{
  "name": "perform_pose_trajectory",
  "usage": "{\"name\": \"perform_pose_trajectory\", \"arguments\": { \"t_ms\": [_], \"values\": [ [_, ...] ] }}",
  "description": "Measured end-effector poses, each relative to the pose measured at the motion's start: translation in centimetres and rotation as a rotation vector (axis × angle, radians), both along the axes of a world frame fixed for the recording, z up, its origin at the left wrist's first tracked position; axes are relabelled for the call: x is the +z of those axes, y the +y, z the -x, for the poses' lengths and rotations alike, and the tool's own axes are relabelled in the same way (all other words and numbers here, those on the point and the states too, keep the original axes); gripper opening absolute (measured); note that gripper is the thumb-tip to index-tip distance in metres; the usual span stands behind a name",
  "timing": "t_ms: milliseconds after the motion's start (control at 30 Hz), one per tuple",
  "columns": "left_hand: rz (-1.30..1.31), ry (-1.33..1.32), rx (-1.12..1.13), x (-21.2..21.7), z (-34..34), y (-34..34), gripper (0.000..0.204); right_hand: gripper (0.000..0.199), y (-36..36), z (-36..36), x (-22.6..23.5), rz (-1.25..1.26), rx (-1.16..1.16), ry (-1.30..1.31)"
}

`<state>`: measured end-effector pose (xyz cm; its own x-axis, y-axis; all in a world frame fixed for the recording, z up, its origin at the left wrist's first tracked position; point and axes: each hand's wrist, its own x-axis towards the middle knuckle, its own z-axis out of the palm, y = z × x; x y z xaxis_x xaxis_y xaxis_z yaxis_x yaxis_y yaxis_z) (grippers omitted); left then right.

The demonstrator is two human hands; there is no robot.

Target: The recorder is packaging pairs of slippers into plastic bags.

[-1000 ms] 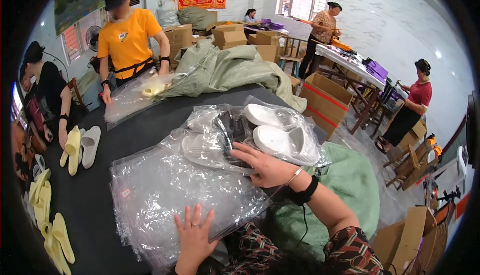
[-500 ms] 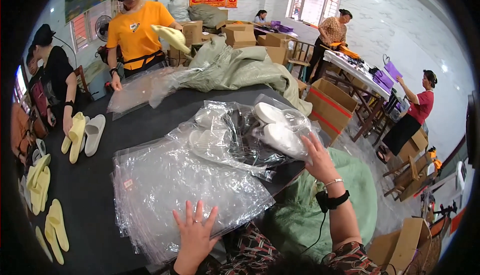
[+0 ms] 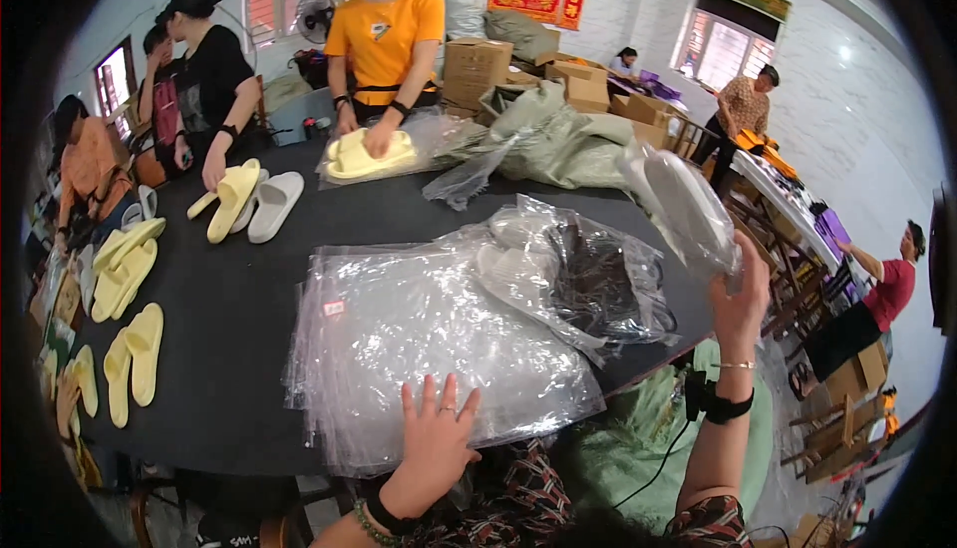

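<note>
My right hand (image 3: 740,294) is raised at the right and grips a clear bag with a pair of pale slippers (image 3: 681,207) inside, lifted off the black table (image 3: 229,299). My left hand (image 3: 435,440) lies flat, fingers spread, on the near edge of a stack of empty clear plastic bags (image 3: 419,339). Behind the stack lie more bagged slippers (image 3: 568,269), pale and dark ones, in crumpled plastic.
Yellow slippers (image 3: 125,344) line the table's left side; a yellow and a white slipper (image 3: 249,204) lie further back. A person in orange (image 3: 384,39) presses yellow slippers in a bag (image 3: 369,154). Green sacks (image 3: 568,134), cartons and other workers stand behind and right.
My right hand has lifted the bagged pale slippers off the pile, up and to the right. My left hand has stayed on the bag stack. The person in orange now handles yellow slippers.
</note>
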<state>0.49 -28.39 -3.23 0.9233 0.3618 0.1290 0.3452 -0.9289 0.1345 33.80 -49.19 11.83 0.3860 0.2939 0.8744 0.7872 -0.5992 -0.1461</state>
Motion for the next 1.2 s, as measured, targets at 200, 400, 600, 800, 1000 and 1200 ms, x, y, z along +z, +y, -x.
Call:
{"name": "perform_pose_trajectory", "arguments": {
  "t_ms": [200,400,600,800,1000,1200],
  "values": [
    [0.088,-0.047,0.02,1.3,2.7,1.0,0.101,0.063,6.3,10.7,2.3,0.042,0.269,-0.307],
    [0.243,-0.025,0.084,6.7,10.0,0.2,0.078,0.067,11.2,18.7,-6.7,0.619,0.739,-0.042],
    [0.468,-0.37,0.418,7.5,12.5,1.8,0.039,0.065,11.8,18.0,-13.1,0.837,1.008,0.095],
    [0.127,-0.427,0.286,3.4,10.5,2.8,0.067,0.083,11.5,7.6,-8.7,0.744,0.394,0.09],
    [0.152,-0.186,0.195,-0.5,7.3,3.0,0.082,0.085,9.6,-1.1,-12.7,0.828,0.253,0.2],
    [0.179,-0.146,0.232,-0.1,8.0,3.3,0.078,0.056,11.7,-4.8,-13.2,0.719,-0.039,0.143]
  ]
}}
